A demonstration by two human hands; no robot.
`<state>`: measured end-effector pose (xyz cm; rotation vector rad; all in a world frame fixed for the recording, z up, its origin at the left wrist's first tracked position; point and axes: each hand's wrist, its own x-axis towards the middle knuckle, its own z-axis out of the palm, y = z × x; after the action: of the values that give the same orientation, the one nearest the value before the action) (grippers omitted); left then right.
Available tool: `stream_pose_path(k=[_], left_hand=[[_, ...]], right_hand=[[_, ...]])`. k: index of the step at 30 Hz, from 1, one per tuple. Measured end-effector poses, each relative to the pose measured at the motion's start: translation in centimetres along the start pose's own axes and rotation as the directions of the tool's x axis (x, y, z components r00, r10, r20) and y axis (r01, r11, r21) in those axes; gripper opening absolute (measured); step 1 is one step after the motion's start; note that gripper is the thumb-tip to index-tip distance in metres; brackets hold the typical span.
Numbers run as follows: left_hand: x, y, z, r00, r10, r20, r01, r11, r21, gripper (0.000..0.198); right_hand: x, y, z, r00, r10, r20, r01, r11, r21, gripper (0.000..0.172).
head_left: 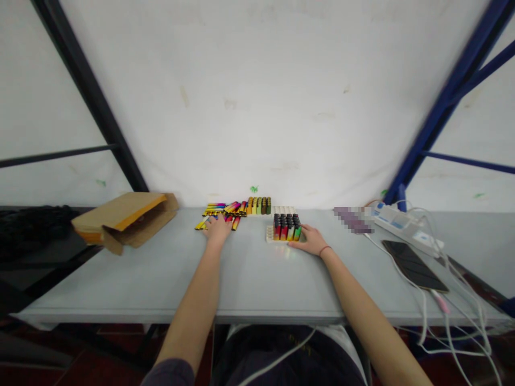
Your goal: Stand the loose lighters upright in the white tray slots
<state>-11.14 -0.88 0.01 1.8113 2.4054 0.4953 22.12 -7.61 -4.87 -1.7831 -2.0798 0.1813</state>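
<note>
My left hand point(217, 230) rests on a loose pile of lighters point(225, 208) in yellow, pink, purple and blue, its fingers spread over them. Whether a lighter is pinched under the fingertips is hidden. My right hand point(311, 241) grips the right side of a white holder tray point(270, 236), thumb at the near edge. Rows of upright lighters point(287, 228) with black tops stand in this tray, coloured red, yellow and green. Bare slots show at its left end.
Behind stand a tray of yellow and green lighters point(259, 205) and a white tray with bare slots point(284, 209). An open cardboard box point(124, 214) lies left. At right are a phone point(414, 264), a power strip point(406, 225), white cables and a blurred purple item point(354, 220).
</note>
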Motion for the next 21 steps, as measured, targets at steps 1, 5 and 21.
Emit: stream_pose_path(k=[1,5,21], left_hand=[[-0.1,0.2,0.0,1.0,0.016,0.014,-0.016,1.0,0.006,0.05],[-0.9,0.9,0.2,0.995,0.099,0.014,-0.099,0.995,0.021,0.051],[-0.8,1.8,2.4,0.985,0.173,0.027,-0.171,0.983,-0.061,0.061]], right_hand=[[0.0,0.0,0.0,1.0,0.003,-0.001,-0.003,1.0,0.001,0.078],[0.0,0.2,0.1,1.0,0.0,-0.008,0.0,1.0,0.008,0.076],[0.0,0.3,0.3,1.0,0.0,-0.019,0.0,1.0,0.006,0.075]])
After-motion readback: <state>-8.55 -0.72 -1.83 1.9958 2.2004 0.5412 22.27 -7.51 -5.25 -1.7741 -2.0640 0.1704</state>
